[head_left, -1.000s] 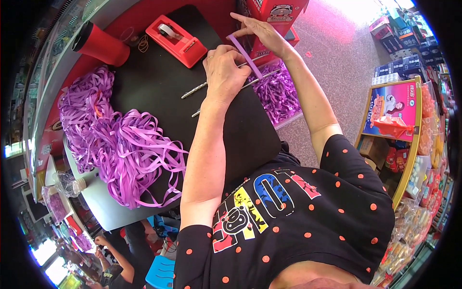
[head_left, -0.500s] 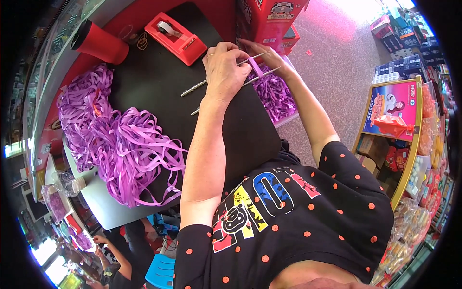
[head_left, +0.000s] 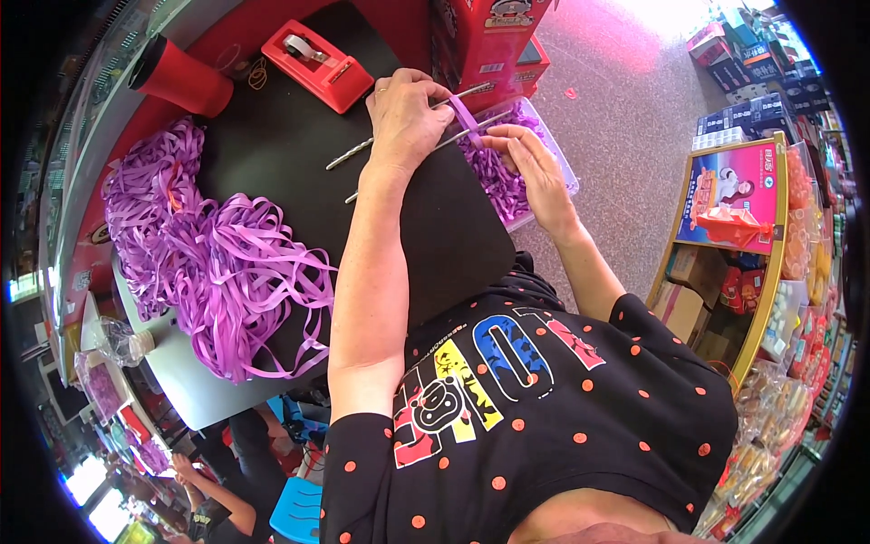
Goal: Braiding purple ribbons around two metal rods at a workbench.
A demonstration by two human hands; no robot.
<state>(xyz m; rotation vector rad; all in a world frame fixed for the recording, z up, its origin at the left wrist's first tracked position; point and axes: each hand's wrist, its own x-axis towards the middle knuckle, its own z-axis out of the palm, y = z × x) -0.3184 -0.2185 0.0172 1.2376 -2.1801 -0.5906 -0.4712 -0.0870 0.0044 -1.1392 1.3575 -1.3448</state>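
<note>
My left hand (head_left: 408, 118) is closed around two thin metal rods (head_left: 348, 156), one with a spiral surface like a long drill bit. The rods lie roughly side by side, slanting up to the right over the table edge. A purple ribbon (head_left: 465, 120) wraps across both just right of my left fingers. My right hand (head_left: 535, 172) has its thumb and fingertips together at the ribbon's lower part, seemingly pinching it; the exact contact is small. Below them, a clear plastic tub (head_left: 569, 177) holds purple ribbon pieces (head_left: 498, 181).
A big heap of purple ribbon (head_left: 227, 272) covers the left of the black table (head_left: 453, 236). Behind are a red tape dispenser (head_left: 331, 82), a red cup (head_left: 186, 82) and red boxes (head_left: 489, 41). A display shelf (head_left: 734, 227) stands at right; another person (head_left: 222, 499) is lower left.
My right hand has come back from beyond the rods toward me, down to the near side by the ribbon. My left hand keeps holding the rods. The whole view has shifted slightly.
</note>
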